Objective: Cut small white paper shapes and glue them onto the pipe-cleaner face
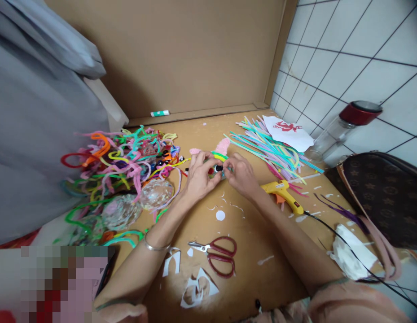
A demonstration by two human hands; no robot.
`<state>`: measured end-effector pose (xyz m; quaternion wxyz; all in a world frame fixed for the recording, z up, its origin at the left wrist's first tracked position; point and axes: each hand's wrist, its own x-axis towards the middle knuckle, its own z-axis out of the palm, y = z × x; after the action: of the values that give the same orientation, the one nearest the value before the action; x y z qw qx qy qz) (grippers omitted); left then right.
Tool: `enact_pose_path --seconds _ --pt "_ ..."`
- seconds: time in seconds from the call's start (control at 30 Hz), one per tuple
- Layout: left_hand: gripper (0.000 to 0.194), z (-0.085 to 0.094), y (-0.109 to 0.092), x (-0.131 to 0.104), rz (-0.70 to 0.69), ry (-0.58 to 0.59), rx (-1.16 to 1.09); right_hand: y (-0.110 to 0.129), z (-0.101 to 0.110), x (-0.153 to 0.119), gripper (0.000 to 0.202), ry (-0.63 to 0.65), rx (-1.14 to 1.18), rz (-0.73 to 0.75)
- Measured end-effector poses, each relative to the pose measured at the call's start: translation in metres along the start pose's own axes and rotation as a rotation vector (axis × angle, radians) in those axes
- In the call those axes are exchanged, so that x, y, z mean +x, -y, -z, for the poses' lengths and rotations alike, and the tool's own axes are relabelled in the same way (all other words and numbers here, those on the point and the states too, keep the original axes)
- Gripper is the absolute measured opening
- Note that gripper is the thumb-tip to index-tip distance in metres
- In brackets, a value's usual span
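Observation:
Near the middle of the table is a small craft figure (220,156) with a green and yellow band, pink ear-like pieces and a black-and-white round part like an eye. My left hand (200,176) is wrapped round its left side, fingers curled. From the right, my right hand (241,174) pinches at its front, beside the black spot; whatever lies between those fingertips is too small to make out. A white paper circle (220,216) lies on the table just below the hands, with thin curved paper trimmings around it.
Red-handled scissors (221,258) and paper scraps (198,289) lie in front. Tangled pipe cleaners (127,166) pile up at left. At right are straight pipe cleaners (272,150), a yellow glue gun (285,194) with cord, a glass bottle (339,130) and a brown bag (386,197).

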<state>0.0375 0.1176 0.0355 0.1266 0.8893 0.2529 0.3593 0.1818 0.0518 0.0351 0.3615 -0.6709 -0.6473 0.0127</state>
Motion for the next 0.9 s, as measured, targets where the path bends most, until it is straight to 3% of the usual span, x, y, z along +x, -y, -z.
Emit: enact_pose_path --seconds 0.2,0.37,0.6,0.9 --pt "0.02 0.001 0.0 0.0 0.015 0.022 -0.001 -0.002 0.004 0.005 0.008 0.044 0.066 -0.062" --pt "0.02 0.001 -0.001 0.0 0.021 0.051 -0.001 -0.01 0.01 0.018 0.007 0.168 0.263 -0.199" --pt "0.02 0.001 0.0 0.001 0.024 0.063 -0.012 -0.025 0.003 0.03 0.031 0.074 0.38 -0.222" --pt "0.029 0.004 0.002 0.002 -0.01 0.048 -0.078 -0.03 0.004 0.029 0.035 0.112 0.42 -0.243"
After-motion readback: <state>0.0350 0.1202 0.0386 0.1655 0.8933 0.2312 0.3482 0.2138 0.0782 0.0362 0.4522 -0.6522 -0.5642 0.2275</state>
